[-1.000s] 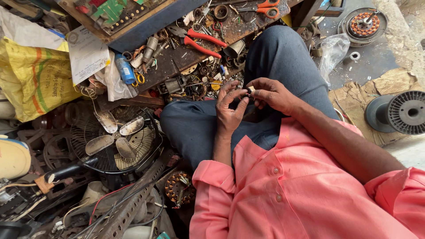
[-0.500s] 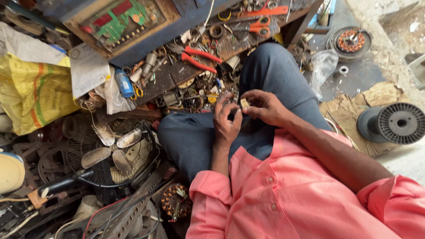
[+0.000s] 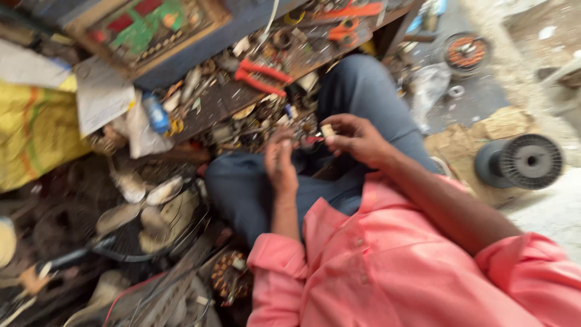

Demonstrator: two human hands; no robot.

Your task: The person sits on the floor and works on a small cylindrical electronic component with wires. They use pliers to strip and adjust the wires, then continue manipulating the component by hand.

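Observation:
I sit cross-legged in blue trousers and a pink shirt. My right hand (image 3: 357, 140) pinches a small pale part (image 3: 328, 130) between thumb and forefinger above my knee. My left hand (image 3: 280, 162) is raised next to it with its fingers curled, fingertips close to a small red bit (image 3: 313, 139) between the two hands. The frame is blurred, so I cannot tell whether the left hand grips anything.
A low cluttered board holds red-handled pliers (image 3: 261, 76), orange-handled scissors (image 3: 349, 17) and a blue bottle (image 3: 157, 113). A fan with a wire guard (image 3: 142, 215) lies at left beside a yellow sack (image 3: 34, 133). A black spool (image 3: 521, 161) and a copper-wound stator (image 3: 465, 52) are at right.
The view has tilted and blurred. My hands stay together over my knee, the right still pinching the pale part; they look slightly further apart than before.

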